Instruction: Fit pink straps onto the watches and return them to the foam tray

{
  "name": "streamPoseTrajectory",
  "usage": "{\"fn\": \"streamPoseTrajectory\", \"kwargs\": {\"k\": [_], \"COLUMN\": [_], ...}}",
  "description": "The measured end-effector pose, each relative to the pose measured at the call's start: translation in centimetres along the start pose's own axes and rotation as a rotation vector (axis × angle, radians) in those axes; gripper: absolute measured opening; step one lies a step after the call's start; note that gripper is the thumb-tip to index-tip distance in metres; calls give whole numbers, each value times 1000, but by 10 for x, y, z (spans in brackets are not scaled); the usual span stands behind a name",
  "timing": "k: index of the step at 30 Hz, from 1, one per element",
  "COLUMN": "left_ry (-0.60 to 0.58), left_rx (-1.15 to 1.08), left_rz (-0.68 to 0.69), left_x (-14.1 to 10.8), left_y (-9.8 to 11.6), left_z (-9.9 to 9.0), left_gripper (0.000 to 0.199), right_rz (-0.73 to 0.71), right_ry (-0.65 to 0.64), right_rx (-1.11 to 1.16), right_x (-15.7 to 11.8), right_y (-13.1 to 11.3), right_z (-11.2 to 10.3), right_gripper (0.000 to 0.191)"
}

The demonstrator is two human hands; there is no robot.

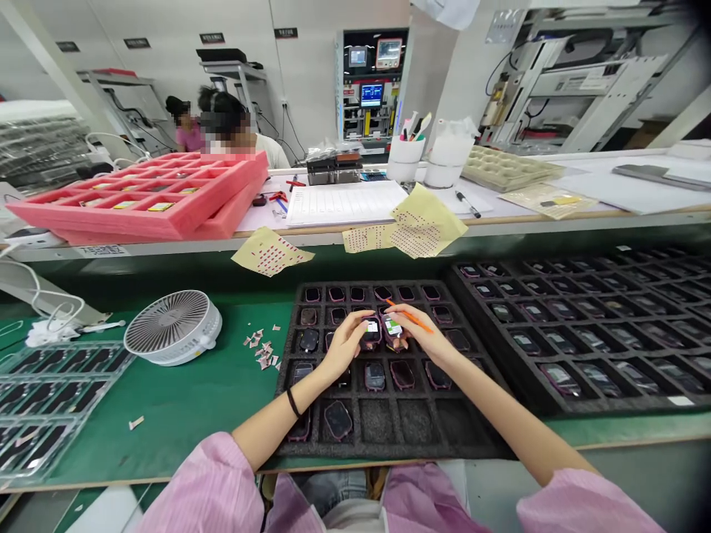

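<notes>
Above a black foam tray (358, 448), both hands are close together. My left hand (345, 346) is closed around a smartwatch body (371, 332) with a lit screen. My right hand (423, 337) grips a second smartwatch body (392, 326), whose screen shows white and green. A thin orange stick (409, 316) also lies in the right hand, slanting across its fingers. The two lit bodies are side by side, nearly touching. More dark-screened watch bodies (338, 420) with purplish frames sit in the tray's pockets around the hands.
A second foam tray (547, 406) of watch bodies stands at right. On the green mat lie a white fan (173, 326), small loose pieces (266, 355) and a clear tray (52, 400) of dark parts. The shelf holds pink foam trays (222, 192) and paper sheets (344, 203). Two people sit beyond.
</notes>
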State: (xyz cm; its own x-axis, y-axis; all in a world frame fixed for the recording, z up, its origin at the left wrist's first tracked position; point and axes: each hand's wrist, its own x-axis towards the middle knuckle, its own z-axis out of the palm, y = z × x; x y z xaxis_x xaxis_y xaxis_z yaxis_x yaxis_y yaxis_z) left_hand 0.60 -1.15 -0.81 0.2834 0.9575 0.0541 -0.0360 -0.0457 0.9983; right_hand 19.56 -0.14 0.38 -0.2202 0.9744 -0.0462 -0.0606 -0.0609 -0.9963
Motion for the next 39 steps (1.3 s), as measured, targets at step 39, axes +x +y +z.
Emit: {"fn": "streamPoseTrajectory", "kwargs": {"k": [39], "left_ry": [0], "left_rx": [-21], "left_rz": [39], "left_x": [3], "left_y": [-5], "left_z": [-1], "left_gripper": [41], "right_rz": [-54], "right_ry": [-153], "right_rx": [93], "right_x": [-14], "right_y": [13], "right_z": [-1], "right_gripper": [32]}}
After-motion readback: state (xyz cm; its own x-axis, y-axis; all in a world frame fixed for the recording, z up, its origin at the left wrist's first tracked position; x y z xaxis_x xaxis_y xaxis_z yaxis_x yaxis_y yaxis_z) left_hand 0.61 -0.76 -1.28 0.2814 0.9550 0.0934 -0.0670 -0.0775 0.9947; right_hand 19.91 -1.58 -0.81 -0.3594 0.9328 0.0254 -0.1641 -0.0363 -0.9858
